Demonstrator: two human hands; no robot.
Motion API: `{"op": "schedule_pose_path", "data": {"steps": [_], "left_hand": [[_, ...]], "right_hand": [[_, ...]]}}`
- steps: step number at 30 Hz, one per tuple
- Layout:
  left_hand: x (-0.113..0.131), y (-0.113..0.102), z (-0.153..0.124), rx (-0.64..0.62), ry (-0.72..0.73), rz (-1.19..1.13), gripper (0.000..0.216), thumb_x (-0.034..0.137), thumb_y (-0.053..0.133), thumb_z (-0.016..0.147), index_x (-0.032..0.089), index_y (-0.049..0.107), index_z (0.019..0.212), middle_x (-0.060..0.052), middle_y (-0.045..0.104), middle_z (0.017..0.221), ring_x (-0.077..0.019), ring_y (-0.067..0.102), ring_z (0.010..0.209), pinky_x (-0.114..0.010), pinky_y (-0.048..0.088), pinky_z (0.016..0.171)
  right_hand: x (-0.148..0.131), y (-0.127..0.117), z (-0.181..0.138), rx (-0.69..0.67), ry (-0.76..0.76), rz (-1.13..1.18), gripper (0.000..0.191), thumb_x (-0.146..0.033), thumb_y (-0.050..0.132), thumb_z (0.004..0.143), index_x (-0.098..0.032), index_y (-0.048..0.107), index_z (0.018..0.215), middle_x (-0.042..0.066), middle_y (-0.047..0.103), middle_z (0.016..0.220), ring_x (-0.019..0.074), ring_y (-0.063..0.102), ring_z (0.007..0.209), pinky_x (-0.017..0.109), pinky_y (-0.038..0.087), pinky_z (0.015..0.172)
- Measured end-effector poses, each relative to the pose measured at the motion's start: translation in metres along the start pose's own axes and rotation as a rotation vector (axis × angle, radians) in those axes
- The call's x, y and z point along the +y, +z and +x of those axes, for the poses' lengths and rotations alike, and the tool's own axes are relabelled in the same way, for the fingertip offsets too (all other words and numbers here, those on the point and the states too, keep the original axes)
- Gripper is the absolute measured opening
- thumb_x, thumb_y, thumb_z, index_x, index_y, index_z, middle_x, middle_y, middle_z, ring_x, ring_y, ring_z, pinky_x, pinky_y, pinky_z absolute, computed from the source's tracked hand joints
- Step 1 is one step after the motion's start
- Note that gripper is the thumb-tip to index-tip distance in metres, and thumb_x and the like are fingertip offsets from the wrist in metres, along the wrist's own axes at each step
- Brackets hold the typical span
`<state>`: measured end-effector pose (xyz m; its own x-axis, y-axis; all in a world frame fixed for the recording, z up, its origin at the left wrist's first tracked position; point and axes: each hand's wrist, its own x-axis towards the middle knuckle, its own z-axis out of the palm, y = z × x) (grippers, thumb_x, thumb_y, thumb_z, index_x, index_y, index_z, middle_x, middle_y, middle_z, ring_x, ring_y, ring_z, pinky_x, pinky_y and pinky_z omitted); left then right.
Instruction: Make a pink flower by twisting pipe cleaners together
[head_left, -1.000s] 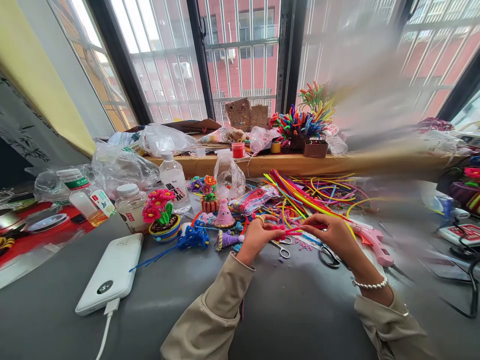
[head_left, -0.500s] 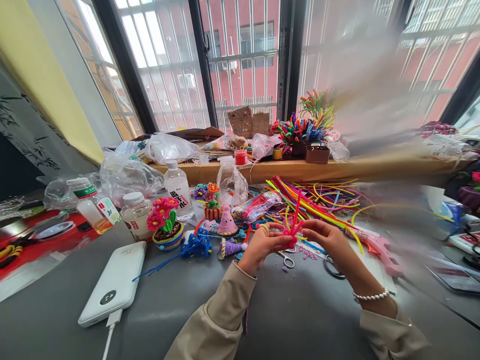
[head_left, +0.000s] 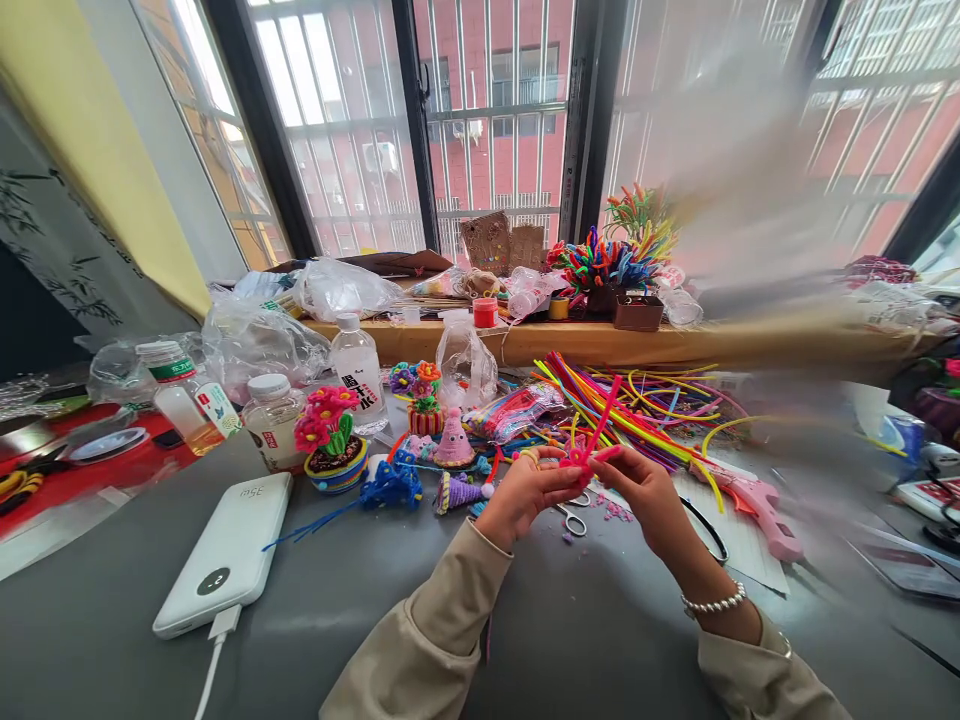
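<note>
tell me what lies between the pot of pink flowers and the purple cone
In the head view, a blue pipe-cleaner bundle lies between the pot of pink flowers and the purple cone, its strands trailing left.

Looking like a craft workshop: coloured pipe cleaners (head_left: 637,423) are littering the counter (head_left: 592,640), a glue gun (head_left: 771,515) is lying right, fuzzy potted flowers (head_left: 328,420) are standing left, craft supplies (head_left: 604,264) are crowding the windowsill (head_left: 529,347).
</note>
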<state>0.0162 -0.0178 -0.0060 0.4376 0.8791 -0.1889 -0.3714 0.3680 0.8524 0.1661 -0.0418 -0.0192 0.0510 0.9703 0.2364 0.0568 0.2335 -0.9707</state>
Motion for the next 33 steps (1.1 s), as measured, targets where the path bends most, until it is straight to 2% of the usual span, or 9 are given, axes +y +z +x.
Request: {"op": "schedule_pose_path", "data": {"steps": [5, 11, 15, 20, 24, 27, 33], "left_hand": [[0.000, 0.001, -0.001, -0.011, 0.002, -0.011, 0.037, 0.011, 0.068, 0.059, 0.013, 0.042, 0.085, -0.006, 0.064, 0.076, -0.0127, 0.063, 0.066, -0.028, 0.048, 0.072], [0.001, 0.002, -0.002, -0.058, -0.024, 0.007, 0.039, 0.013, 0.069, 0.058, 0.013, 0.044, 0.089, -0.007, 0.065, 0.075, -0.0126, 0.063, 0.065, -0.026, 0.048, 0.072], [0.001, 0.002, -0.001, -0.044, 0.001, 0.019, 0.040, 0.014, 0.070, 0.058, 0.013, 0.044, 0.088, -0.006, 0.066, 0.072, -0.0132, 0.063, 0.065, -0.026, 0.048, 0.070], [0.002, 0.004, -0.004, 0.006, 0.045, 0.114, 0.042, 0.011, 0.070, 0.057, 0.014, 0.041, 0.087, -0.004, 0.065, 0.067, -0.0120, 0.062, 0.058, -0.025, 0.048, 0.064], [0.001, 0.004, -0.003, 0.026, 0.056, 0.149, 0.044, 0.012, 0.071, 0.055, 0.014, 0.040, 0.086, -0.005, 0.065, 0.068, -0.0147, 0.063, 0.060, -0.027, 0.048, 0.063], [-0.002, 0.002, 0.001, 0.023, 0.071, 0.191, 0.047, 0.016, 0.073, 0.052, 0.014, 0.041, 0.087, -0.006, 0.065, 0.066, -0.0165, 0.063, 0.060, -0.029, 0.047, 0.062], [-0.005, 0.000, 0.004, 0.017, 0.162, 0.305, 0.055, 0.025, 0.075, 0.047, 0.015, 0.038, 0.087, 0.000, 0.061, 0.061, -0.0157, 0.062, 0.056, -0.029, 0.047, 0.059]], "right_hand": [[0.000, 0.000, 0.001, -0.028, -0.046, -0.007, 0.025, -0.043, 0.057, 0.068, -0.018, 0.055, 0.071, 0.002, 0.053, 0.069, 0.0126, 0.047, 0.064, 0.024, 0.041, 0.060], [0.009, -0.004, 0.004, -0.076, -0.019, 0.055, 0.025, -0.043, 0.056, 0.069, -0.018, 0.055, 0.068, -0.001, 0.048, 0.063, 0.0104, 0.044, 0.058, 0.023, 0.040, 0.058], [0.006, -0.004, 0.003, -0.074, -0.013, 0.054, 0.022, -0.040, 0.057, 0.069, -0.018, 0.054, 0.068, -0.002, 0.047, 0.064, 0.0094, 0.043, 0.059, 0.021, 0.038, 0.057], [0.003, -0.003, 0.002, -0.066, -0.029, -0.017, 0.021, -0.039, 0.058, 0.068, -0.018, 0.054, 0.070, -0.002, 0.051, 0.066, 0.0104, 0.046, 0.061, 0.022, 0.039, 0.058], [0.002, -0.003, 0.002, -0.097, -0.024, -0.047, 0.021, -0.039, 0.059, 0.067, -0.019, 0.055, 0.070, 0.000, 0.054, 0.067, 0.0135, 0.050, 0.068, 0.024, 0.041, 0.062], [0.001, -0.003, 0.001, -0.075, -0.024, -0.077, 0.021, -0.039, 0.058, 0.068, -0.018, 0.055, 0.065, -0.001, 0.052, 0.061, 0.0128, 0.049, 0.064, 0.023, 0.040, 0.058], [0.004, -0.002, 0.002, -0.054, -0.013, -0.104, 0.023, -0.040, 0.058, 0.068, -0.017, 0.056, 0.068, 0.000, 0.055, 0.066, 0.0105, 0.046, 0.059, 0.022, 0.037, 0.053]]}}
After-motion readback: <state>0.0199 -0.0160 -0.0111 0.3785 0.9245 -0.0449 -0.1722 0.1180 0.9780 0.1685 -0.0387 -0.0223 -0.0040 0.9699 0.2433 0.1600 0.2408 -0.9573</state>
